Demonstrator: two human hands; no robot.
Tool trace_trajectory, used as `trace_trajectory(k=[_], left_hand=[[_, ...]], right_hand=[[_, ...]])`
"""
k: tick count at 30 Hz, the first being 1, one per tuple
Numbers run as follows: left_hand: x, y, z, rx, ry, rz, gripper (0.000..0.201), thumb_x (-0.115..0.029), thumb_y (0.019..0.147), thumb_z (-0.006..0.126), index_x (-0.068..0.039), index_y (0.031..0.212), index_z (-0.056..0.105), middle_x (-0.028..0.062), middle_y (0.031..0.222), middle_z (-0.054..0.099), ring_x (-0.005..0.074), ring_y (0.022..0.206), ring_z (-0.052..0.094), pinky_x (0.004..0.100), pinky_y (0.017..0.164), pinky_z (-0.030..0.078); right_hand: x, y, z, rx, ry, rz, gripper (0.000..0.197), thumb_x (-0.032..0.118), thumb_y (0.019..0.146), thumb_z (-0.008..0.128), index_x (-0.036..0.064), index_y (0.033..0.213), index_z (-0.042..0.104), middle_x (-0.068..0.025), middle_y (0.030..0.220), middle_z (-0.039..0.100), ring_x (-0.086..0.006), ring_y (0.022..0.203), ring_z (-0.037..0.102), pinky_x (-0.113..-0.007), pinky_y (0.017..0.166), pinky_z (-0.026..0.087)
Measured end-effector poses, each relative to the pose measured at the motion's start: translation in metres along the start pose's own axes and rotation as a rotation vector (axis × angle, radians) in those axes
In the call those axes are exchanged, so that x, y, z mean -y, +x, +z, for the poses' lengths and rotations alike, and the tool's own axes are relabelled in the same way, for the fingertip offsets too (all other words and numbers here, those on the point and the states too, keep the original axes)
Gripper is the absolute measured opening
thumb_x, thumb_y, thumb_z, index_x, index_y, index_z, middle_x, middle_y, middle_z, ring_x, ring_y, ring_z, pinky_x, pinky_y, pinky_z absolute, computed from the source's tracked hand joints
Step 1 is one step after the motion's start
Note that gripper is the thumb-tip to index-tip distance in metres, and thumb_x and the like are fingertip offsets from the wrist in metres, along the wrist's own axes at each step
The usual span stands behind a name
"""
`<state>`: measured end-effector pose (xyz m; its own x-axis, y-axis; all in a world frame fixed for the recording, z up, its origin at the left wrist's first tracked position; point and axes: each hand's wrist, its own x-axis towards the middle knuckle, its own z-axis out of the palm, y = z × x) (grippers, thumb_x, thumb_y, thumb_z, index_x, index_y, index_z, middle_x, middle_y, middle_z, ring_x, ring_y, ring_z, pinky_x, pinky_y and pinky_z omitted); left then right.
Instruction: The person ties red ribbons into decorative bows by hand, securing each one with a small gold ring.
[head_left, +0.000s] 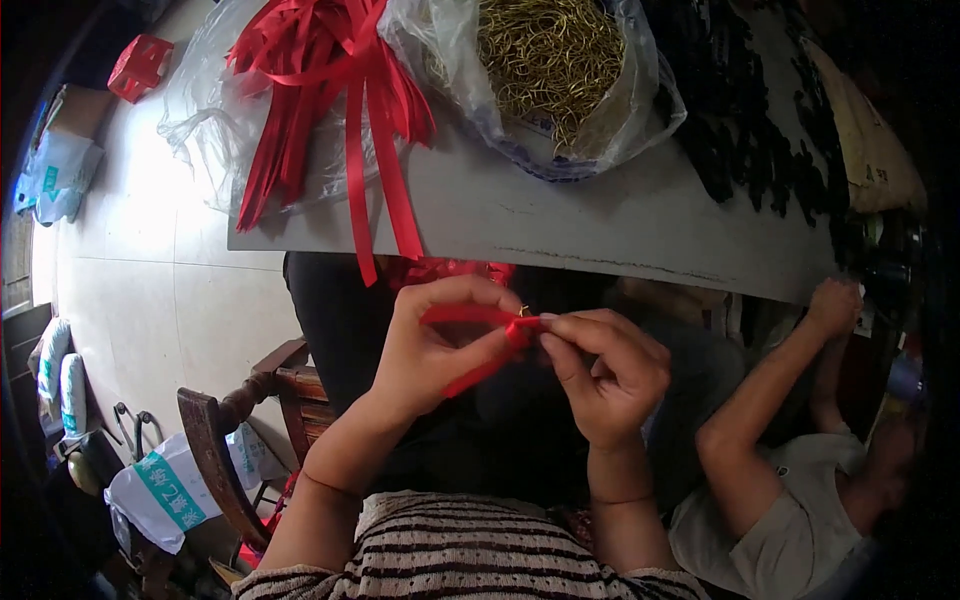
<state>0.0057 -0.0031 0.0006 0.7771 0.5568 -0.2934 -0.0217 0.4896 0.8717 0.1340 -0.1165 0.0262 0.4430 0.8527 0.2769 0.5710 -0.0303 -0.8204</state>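
Observation:
Over my lap, just off the table's front edge, both hands meet at a red ribbon [518,334]. My left hand [425,340] pinches it between thumb and fingers, and a length of ribbon runs back along the palm. From the other side my right hand [610,370] grips the ribbon's end with thumb and forefinger. A tiny gold-coloured hook [524,311] shows at the pinch; how it joins the ribbon is too small to tell. On the table, a bundle of red ribbons [330,90] lies over clear plastic, some strips hanging past the edge.
A plastic bag [640,100] of gold-coloured metal pieces [550,65] stands on the grey table [480,220]. Black strips [760,110] are heaped at its right. Another person [780,480] sits close on my right. A wooden chair [230,470] and white bags [165,490] are at left.

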Motion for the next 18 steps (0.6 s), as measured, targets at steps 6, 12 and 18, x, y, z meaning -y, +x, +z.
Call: trace_trajectory(k=[6, 12, 18], left_hand=[[-0.004, -0.001, -0.001, 0.036, 0.314, 0.251, 0.013, 0.002, 0.074, 0.065, 0.002, 0.086, 0.061, 0.0036, 0.083, 0.062, 0.0088, 0.075, 0.059, 0.0216, 0.069, 0.047], [-0.006, 0.003, -0.005, 0.376, 0.264, 0.255, 0.014, 0.003, 0.073, 0.066, 0.000, 0.084, 0.059, 0.0051, 0.083, 0.062, 0.0104, 0.081, 0.059, 0.0243, 0.072, 0.048], [-0.009, 0.002, -0.006, 0.403, 0.042, -0.037, 0.017, 0.005, 0.077, 0.062, -0.001, 0.092, 0.057, 0.0036, 0.092, 0.058, 0.0116, 0.091, 0.057, 0.0256, 0.084, 0.046]], right_hand=[[0.014, 0.004, -0.018, 0.125, 0.613, 0.497, 0.010, 0.000, 0.077, 0.068, -0.0038, 0.085, 0.065, -0.0120, 0.079, 0.067, -0.0145, 0.063, 0.066, -0.024, 0.057, 0.053], [-0.001, 0.007, -0.025, 0.383, 0.553, 0.323, 0.008, 0.001, 0.077, 0.068, -0.0031, 0.080, 0.062, -0.0078, 0.071, 0.065, -0.0129, 0.059, 0.064, -0.023, 0.053, 0.051], [0.005, 0.012, -0.020, 0.295, 0.210, 0.170, 0.012, 0.000, 0.070, 0.070, 0.0003, 0.073, 0.059, -0.0056, 0.064, 0.060, -0.0098, 0.054, 0.059, -0.020, 0.050, 0.044]])
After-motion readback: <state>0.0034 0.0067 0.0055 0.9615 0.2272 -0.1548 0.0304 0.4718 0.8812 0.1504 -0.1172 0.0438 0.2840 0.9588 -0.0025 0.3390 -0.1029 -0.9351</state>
